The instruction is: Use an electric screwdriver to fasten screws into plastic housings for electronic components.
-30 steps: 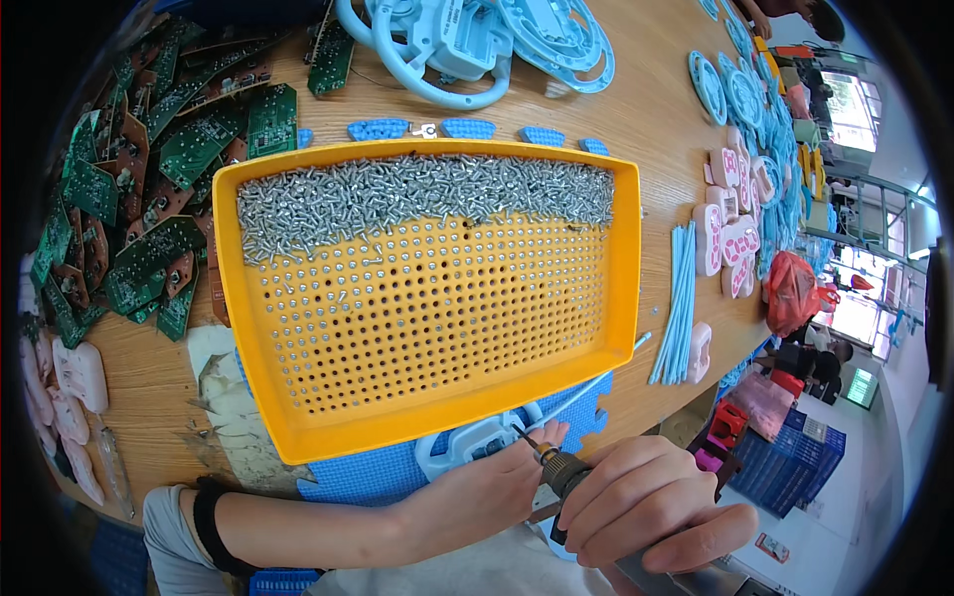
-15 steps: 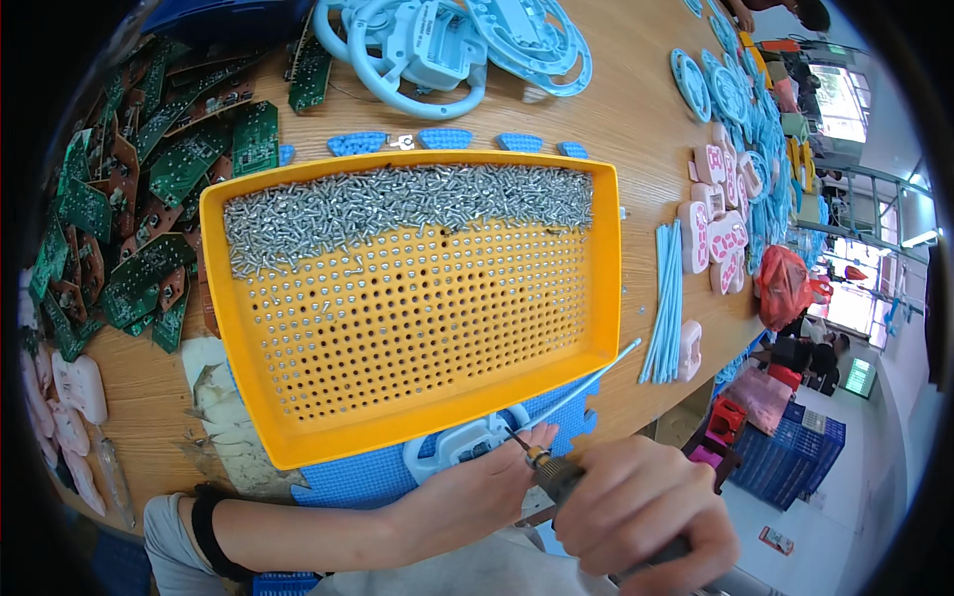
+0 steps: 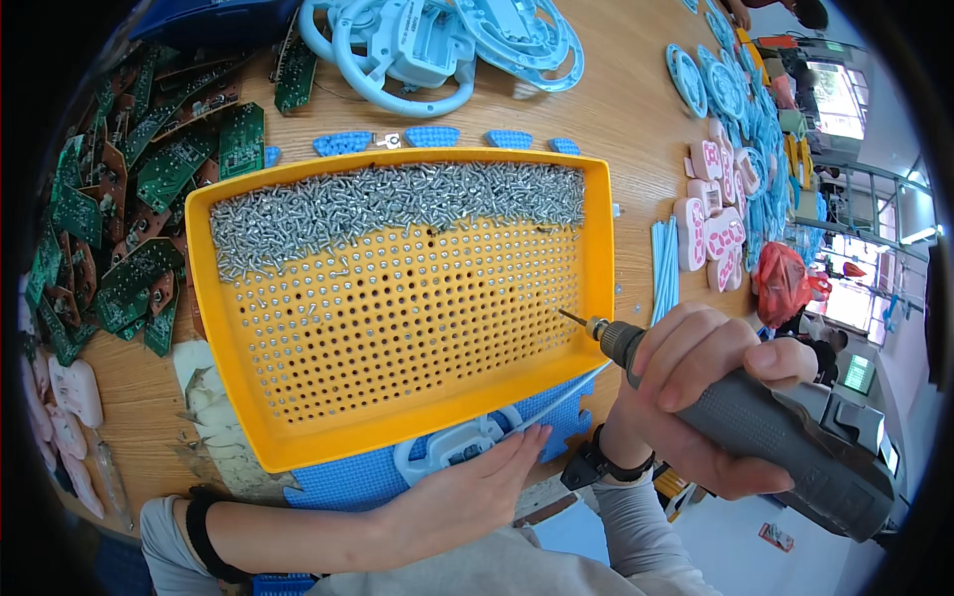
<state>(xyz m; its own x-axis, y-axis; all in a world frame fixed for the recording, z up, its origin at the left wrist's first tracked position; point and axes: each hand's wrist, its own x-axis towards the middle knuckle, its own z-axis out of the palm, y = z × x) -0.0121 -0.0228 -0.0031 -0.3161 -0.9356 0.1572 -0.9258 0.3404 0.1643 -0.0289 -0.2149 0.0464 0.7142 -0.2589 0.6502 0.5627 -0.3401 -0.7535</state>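
My right hand [image 3: 686,372] is wrapped round a dark grey electric screwdriver [image 3: 795,447]. Its thin bit points left, over the right side of a yellow screw tray [image 3: 600,258]. Silver screws [image 3: 397,199] are heaped along the tray's far side, and many others stand in its rows of holes. Below the tray's near edge, my left hand [image 3: 472,492] lies with fingers stretched out over a light blue plastic toy steering wheel [image 3: 422,459], covering part of it. A thin light blue rod [image 3: 566,397] slants up to the right from beside that wheel.
Green and brown circuit boards [image 3: 174,174] are piled at the left. More light blue steering wheels [image 3: 397,60] lie beyond the tray. Pale blue rods [image 3: 664,263], pink and white parts [image 3: 723,233] and a red plastic bag [image 3: 782,283] sit at the right. Blue foam matting [image 3: 343,497] lies underneath.
My right hand has lifted the screwdriver up and right, away from the steering wheel, so its bit is now over the tray. My left hand stays at the wheel, fingers now more visible.
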